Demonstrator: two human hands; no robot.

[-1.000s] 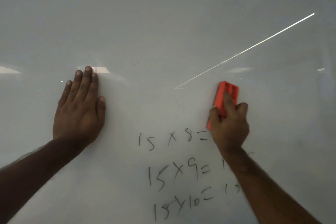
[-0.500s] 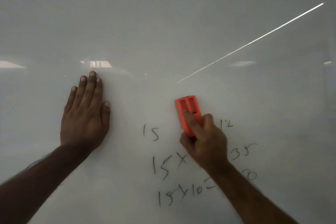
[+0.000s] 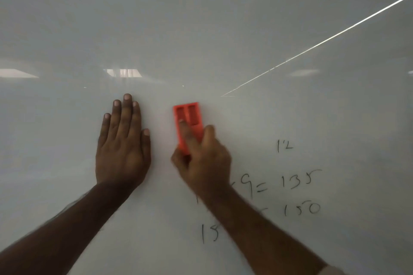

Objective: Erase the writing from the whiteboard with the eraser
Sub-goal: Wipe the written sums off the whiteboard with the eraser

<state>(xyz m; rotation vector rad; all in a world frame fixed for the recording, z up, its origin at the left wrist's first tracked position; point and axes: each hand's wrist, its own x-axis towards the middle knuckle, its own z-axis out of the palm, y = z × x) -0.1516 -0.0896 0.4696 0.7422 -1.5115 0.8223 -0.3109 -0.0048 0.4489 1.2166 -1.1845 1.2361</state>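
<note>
The whiteboard fills the whole view. My right hand grips an orange eraser and presses it flat on the board, close beside my left hand. My left hand lies flat on the board with fingers together, holding nothing. Black writing stays to the right of my right arm: "12", "9 = 135", "150", and a "15" lower down. My right forearm hides part of the writing.
Ceiling lights reflect in the glossy board, and a thin bright streak runs diagonally across the upper right. The board above both hands carries no writing.
My right hand has swept the eraser leftward across the top line, wiping "15 x 8 =" away and ending beside my left hand. My left hand has stayed pressed on the board.
</note>
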